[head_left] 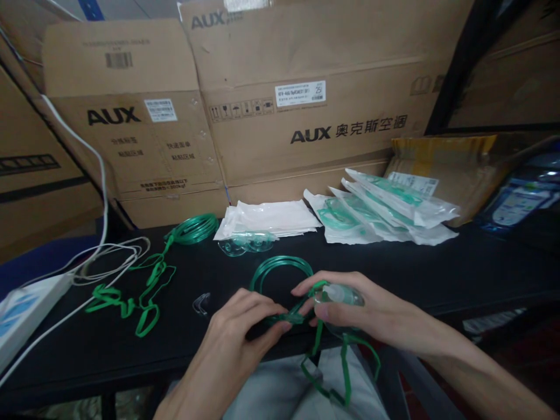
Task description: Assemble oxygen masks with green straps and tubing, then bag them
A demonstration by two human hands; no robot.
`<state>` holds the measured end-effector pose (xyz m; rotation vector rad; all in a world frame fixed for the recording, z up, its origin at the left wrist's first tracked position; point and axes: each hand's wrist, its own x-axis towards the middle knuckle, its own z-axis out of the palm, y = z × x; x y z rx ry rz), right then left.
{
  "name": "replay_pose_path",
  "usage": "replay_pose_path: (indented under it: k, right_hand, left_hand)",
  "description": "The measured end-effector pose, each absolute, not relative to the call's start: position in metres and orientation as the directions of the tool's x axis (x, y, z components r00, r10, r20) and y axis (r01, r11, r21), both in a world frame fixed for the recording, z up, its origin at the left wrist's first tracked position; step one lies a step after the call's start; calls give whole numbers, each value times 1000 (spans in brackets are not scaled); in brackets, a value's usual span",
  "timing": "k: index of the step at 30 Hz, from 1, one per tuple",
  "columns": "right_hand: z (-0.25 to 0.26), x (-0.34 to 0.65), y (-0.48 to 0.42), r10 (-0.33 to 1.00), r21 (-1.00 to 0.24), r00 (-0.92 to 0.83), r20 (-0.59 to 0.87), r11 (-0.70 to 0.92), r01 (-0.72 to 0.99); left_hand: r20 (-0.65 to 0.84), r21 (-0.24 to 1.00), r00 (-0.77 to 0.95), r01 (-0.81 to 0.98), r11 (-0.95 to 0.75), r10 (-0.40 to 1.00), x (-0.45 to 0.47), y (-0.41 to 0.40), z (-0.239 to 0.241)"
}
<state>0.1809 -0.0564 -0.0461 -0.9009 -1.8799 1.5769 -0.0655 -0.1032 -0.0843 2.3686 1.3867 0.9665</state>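
My left hand (238, 329) pinches a green elastic strap (289, 318) at the front edge of the black table (437, 268). My right hand (363, 312) is closed around a clear plastic oxygen mask (343, 294), thumb and forefinger also on the strap. A coil of green tubing (280, 269) lies just beyond my fingers. Loops of the green strap (345, 373) hang below the table edge over my lap.
On the left lie several loose green straps (144, 291), another tubing coil (195, 228) and white cables (102, 259). A clear mask (245, 242), flat white pouches (271, 219) and packed masks in bags (385, 213) sit further back. AUX cardboard boxes (306, 105) stand behind.
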Motion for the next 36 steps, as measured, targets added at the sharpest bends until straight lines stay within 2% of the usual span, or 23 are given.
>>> replay_pose_path:
  k: [4,8,12,14,16,18,23,28,32,36]
  right_hand:
    - [-33,182,-42,804,-985,-595,18,116,128]
    - [-26,170,-21,767,-993,-642,-3,76,95]
    - [-19,154,0,733,-932,-677,73,292,215]
    - [-16,148,8,686,-885,-708,167,421,199]
    - [-17,145,13,645,-865,-726,237,480,144]
    - [-24,142,17,638,-896,-731,244,437,83]
    - [-49,137,16,644,-982,-758,100,185,28]
    - [-53,140,12,625,-998,-779,43,-4,-59]
    - [-52,143,13,612,-997,-791,12,-51,-55]
    - [-55,143,16,595,-995,-803,41,-51,-89]
  left_hand:
    - [361,465,376,721,-514,853,-72,-101,-76]
    - [234,449,395,766,-459,888,-80,-97,-62]
    - [95,445,401,802,-399,911,-85,-88,-47]
    - [47,451,439,792,-411,897,-85,-82,-42]
    - [32,470,479,767,-436,877,-85,-75,-41]
    - [43,497,507,737,-459,861,-85,-68,-42]
    - [70,563,535,675,-476,842,-90,-64,-49]
    - [109,600,451,680,-421,886,-95,-71,-49]
    - [225,629,337,666,-401,914,-98,-73,-48]
    - [304,629,247,673,-389,920,-101,-70,-51]
